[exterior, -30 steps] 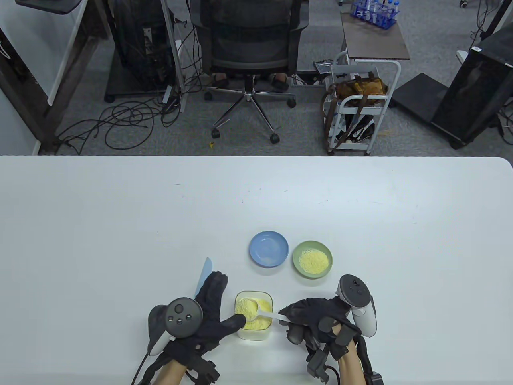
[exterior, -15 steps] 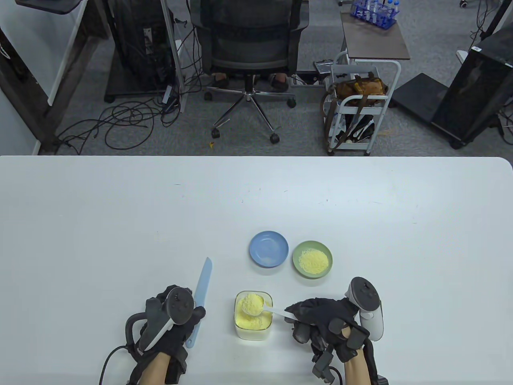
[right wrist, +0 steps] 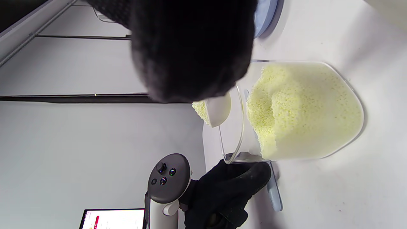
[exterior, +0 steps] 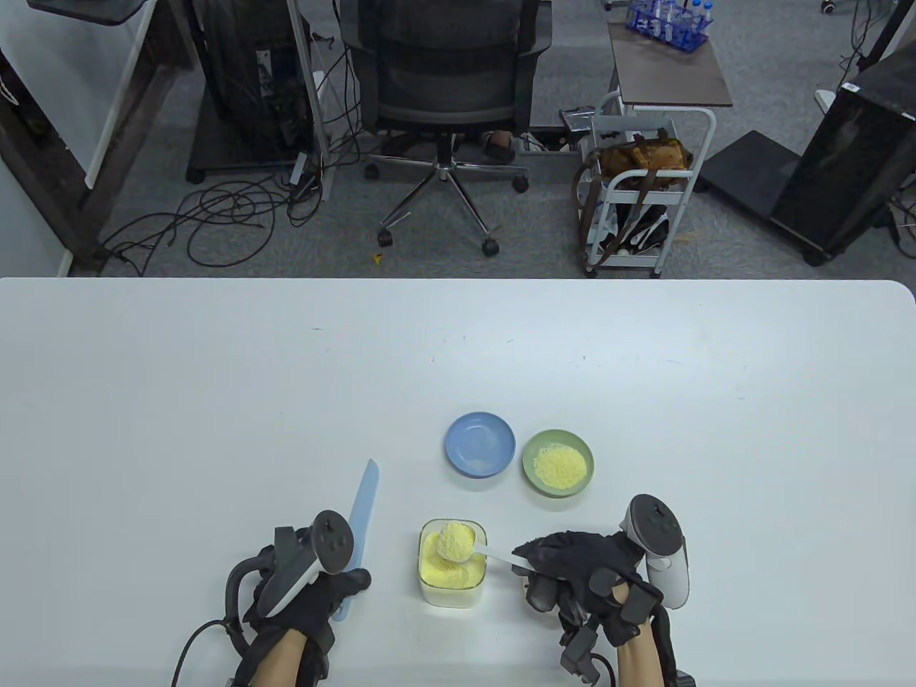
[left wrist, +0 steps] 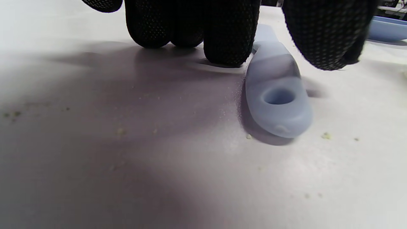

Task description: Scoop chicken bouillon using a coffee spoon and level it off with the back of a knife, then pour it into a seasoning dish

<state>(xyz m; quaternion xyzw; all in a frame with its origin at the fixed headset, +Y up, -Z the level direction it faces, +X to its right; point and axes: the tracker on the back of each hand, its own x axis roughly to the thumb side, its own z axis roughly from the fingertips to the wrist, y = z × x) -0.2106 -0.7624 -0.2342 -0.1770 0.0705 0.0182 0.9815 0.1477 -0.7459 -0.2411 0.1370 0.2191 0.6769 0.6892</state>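
Table view shows the pale blue knife point(exterior: 361, 526) lying flat on the table point(exterior: 215, 401), its long axis running away from the person and leaning slightly right, blade tip far and handle end near. The left hand point(exterior: 315, 601) is set over the handle end, well nearer to it than the right hand point(exterior: 572, 572). From the left wrist view the fingertips point(left wrist: 227, 38) are seen pressed down at the handle's left side and the thumb held to its right, so the handle is bracketed but not seen to be clasped; the knife appears not yet lifted. The coffee spoon point(exterior: 472, 547) is pinched by its handle in the right hand, its heaped bowl held above the clear container point(exterior: 452, 565) of chicken bouillon. The coming lift is judged to turn on the knife lying to the left of the spoon, parallel to the container's left wall. The blue dish point(exterior: 480, 444) and the green dish point(exterior: 557, 463) stand beyond.
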